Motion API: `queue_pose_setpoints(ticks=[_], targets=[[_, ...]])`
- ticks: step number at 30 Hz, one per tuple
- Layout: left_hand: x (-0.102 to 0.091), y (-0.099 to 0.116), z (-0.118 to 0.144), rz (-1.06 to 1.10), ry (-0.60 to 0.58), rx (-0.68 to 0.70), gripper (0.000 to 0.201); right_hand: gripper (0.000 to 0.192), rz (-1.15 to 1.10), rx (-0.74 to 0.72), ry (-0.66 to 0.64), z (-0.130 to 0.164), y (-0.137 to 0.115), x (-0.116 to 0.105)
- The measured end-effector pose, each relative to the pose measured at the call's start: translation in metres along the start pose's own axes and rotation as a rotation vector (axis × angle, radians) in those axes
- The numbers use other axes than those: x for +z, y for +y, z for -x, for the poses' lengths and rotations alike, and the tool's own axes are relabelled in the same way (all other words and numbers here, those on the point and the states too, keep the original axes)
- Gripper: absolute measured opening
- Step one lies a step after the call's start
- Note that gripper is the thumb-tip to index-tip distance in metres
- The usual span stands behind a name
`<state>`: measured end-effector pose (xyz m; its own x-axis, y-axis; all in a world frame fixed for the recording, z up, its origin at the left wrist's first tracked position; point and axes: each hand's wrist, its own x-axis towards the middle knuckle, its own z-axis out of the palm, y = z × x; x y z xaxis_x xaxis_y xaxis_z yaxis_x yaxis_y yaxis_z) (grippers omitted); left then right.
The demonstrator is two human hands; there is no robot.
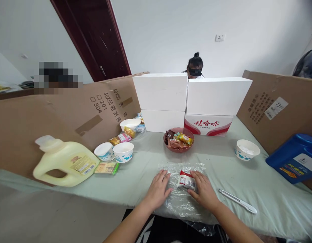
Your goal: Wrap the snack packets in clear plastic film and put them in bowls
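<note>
A clear, crinkled plastic bag or sheet lies flat at the near edge of the table. On it rests a small red and white snack packet. My left hand lies on the plastic's left side, fingers stretched out, apart from the packet. My right hand lies at the packet's right end, its extended fingers and thumb touching the edge. Just beyond the plastic stands a reddish see-through bowl full of wrapped snacks. White tongs lie to the right of my right hand.
Paper bowls and a pale yellow jug stand left, near a snack pack. To the right are another paper bowl and a blue bottle. White boxes and cardboard panels border the table; a person sits behind.
</note>
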<state>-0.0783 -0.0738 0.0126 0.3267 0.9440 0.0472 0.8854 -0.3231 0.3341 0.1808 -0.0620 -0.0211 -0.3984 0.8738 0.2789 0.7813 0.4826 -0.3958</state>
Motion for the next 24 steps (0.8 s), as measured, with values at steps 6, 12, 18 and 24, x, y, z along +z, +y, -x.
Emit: queue_pose_setpoints(ticks=[6, 12, 18, 24], targets=[[0.004, 0.012, 0.017, 0.014, -0.077, 0.035, 0.065, 0.050, -0.072, -0.009, -0.003, -0.012, -0.011, -0.012], [-0.001, 0.013, 0.012, -0.001, -0.217, 0.043, 0.075, 0.046, -0.113, -0.085, 0.266, -0.019, -0.009, -0.049], [0.018, 0.011, 0.014, -0.023, -0.134, 0.112, 0.072, 0.040, 0.004, -0.027, 0.528, -0.130, -0.018, -0.099], [0.039, 0.004, 0.022, -0.050, 0.068, 0.178, 0.070, 0.041, 0.099, 0.120, 0.315, -0.234, -0.031, -0.081]])
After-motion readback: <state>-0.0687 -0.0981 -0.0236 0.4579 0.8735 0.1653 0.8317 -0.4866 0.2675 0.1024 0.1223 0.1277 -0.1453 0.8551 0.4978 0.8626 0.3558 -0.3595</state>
